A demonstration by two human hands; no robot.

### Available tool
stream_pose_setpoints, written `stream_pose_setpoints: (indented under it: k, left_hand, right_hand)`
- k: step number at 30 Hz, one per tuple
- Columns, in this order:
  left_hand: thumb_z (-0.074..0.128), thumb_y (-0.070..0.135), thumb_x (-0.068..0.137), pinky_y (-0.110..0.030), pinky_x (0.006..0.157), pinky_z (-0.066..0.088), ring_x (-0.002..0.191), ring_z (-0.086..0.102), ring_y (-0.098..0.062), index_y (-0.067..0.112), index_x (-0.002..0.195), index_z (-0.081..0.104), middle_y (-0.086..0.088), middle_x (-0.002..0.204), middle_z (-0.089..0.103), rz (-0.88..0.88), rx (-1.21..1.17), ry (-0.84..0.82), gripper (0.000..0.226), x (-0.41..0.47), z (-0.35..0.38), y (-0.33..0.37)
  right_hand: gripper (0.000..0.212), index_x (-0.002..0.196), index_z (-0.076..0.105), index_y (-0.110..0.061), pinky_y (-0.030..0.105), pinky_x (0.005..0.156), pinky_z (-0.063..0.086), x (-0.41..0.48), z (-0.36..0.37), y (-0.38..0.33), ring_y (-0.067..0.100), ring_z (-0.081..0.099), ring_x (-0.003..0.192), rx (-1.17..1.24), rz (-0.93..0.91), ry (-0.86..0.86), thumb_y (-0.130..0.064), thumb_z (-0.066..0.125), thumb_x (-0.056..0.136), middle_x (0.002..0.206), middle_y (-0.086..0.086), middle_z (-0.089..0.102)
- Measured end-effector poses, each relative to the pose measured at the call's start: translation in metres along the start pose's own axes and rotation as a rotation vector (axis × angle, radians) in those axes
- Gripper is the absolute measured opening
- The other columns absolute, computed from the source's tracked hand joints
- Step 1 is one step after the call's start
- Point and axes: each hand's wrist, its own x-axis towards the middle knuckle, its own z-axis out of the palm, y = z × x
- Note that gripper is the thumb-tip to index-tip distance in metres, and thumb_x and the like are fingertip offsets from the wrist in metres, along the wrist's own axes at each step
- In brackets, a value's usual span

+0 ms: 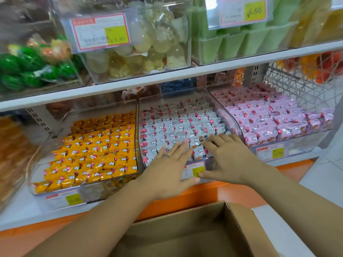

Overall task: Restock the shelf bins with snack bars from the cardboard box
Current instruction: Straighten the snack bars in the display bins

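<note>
Status: middle bin (pixel 234 121) looks full. White-wrapped snack bars (pixel 181 123) sit in tidy rows right up to its front lip. Left of it, the orange bars (pixel 96 145) are packed; right of it, the pink bars (pixel 269 115) likewise.

Cardboard box (pixel 241 229) is below and in front of the middle bin, and what shows of its inside is bare. My read: stocking is basically done, only levelling the front rows is left.

Left hand (pixel 167 164) lies flat on that bin's front rows, fingers straight and spread, gripping nothing. Right hand (pixel 226 160) is beside it at the front right corner, fingers nearly straight on the bars, nothing pinched as far as I can see.

Text: the yellow price tag (pixel 255 11) above and right of the middle bin reads "6.60". The bin's own front label (pixel 194 170) is too blurred to read. No brand is legible on the wrappers.
</note>
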Motion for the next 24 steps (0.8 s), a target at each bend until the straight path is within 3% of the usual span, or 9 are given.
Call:
stream_pose_setpoints:
  k: [3,5,9,13,17,19,21,24]
  left_hand:
    - [0.028,0.063,0.093,-0.03,0.111,-0.01,0.146,-0.006,-0.01,0.033,0.151,0.001,0.011,0.158,-0.014,-0.01,0.0,0.029,0.071,-0.015,-0.015,-0.007]
    - [0.023,0.06,0.096,-0.031,0.109,-0.013,0.146,-0.007,-0.012,0.03,0.151,-0.005,0.007,0.158,-0.013,-0.033,0.135,0.081,0.069,-0.028,-0.015,-0.011]
    - [0.024,0.058,0.096,-0.034,0.115,-0.01,0.145,-0.017,-0.016,0.024,0.149,-0.016,0.006,0.157,-0.02,-0.088,0.135,0.015,0.074,-0.036,0.004,-0.005]
    - [0.029,0.057,0.096,-0.04,0.117,-0.006,0.145,-0.016,-0.016,0.026,0.15,-0.014,0.008,0.158,-0.017,-0.127,0.011,0.051,0.075,-0.019,0.01,-0.003]
    - [0.035,0.058,0.094,-0.045,0.117,-0.004,0.147,-0.011,-0.017,0.029,0.151,-0.007,0.008,0.159,-0.009,-0.15,-0.03,0.06,0.076,-0.019,0.013,0.004]
    - [0.036,0.058,0.094,-0.047,0.118,-0.004,0.147,-0.009,-0.017,0.031,0.151,-0.004,0.009,0.16,-0.006,-0.143,-0.04,0.04,0.075,-0.024,0.012,0.005]
    - [0.035,0.06,0.094,-0.047,0.118,-0.003,0.147,-0.009,-0.017,0.03,0.151,-0.003,0.008,0.16,-0.005,-0.141,-0.043,0.036,0.075,-0.027,0.007,0.004]
    - [0.03,0.063,0.093,-0.048,0.116,-0.004,0.146,-0.013,-0.019,0.03,0.151,-0.007,0.006,0.159,-0.014,-0.173,-0.052,0.057,0.076,-0.019,-0.001,0.004]
  right_hand:
    - [0.099,0.144,0.035,-0.023,0.047,0.113,0.021,-0.011,-0.005,-0.003,0.026,0.037,0.135,0.065,0.002,0.039,-0.081,0.021,0.065,0.148,0.004,0.039]
    - [0.083,0.138,0.045,-0.022,0.05,0.105,0.033,-0.022,0.0,-0.009,0.027,0.05,0.127,0.042,-0.025,0.103,-0.072,0.036,0.072,0.14,0.006,0.05]
    - [0.073,0.126,0.059,-0.021,0.052,0.089,0.048,-0.022,0.013,-0.019,0.028,0.063,0.107,0.007,-0.057,0.125,-0.067,0.038,0.073,0.123,0.006,0.063]
    - [0.076,0.128,0.058,-0.021,0.056,0.088,0.048,-0.01,0.013,-0.015,0.031,0.061,0.11,0.011,0.002,0.027,-0.069,0.037,0.073,0.124,0.006,0.061]
    - [0.081,0.135,0.05,-0.025,0.059,0.099,0.037,-0.011,0.008,-0.017,0.03,0.049,0.123,0.082,-0.03,-0.024,-0.072,0.032,0.072,0.134,0.003,0.05]
    - [0.087,0.142,0.038,-0.031,0.051,0.111,0.023,-0.016,0.0,-0.01,0.022,0.035,0.131,0.146,-0.085,-0.023,-0.075,0.02,0.069,0.143,-0.003,0.037]
    - [0.089,0.144,0.032,-0.036,0.041,0.113,0.018,-0.019,-0.009,-0.005,0.015,0.026,0.134,0.179,-0.103,-0.041,-0.079,0.014,0.069,0.148,-0.008,0.027]
    - [0.108,0.149,0.016,-0.035,0.045,0.117,0.006,-0.01,-0.012,-0.006,0.014,0.008,0.144,0.18,-0.067,-0.014,-0.09,-0.008,0.059,0.157,-0.011,0.01]
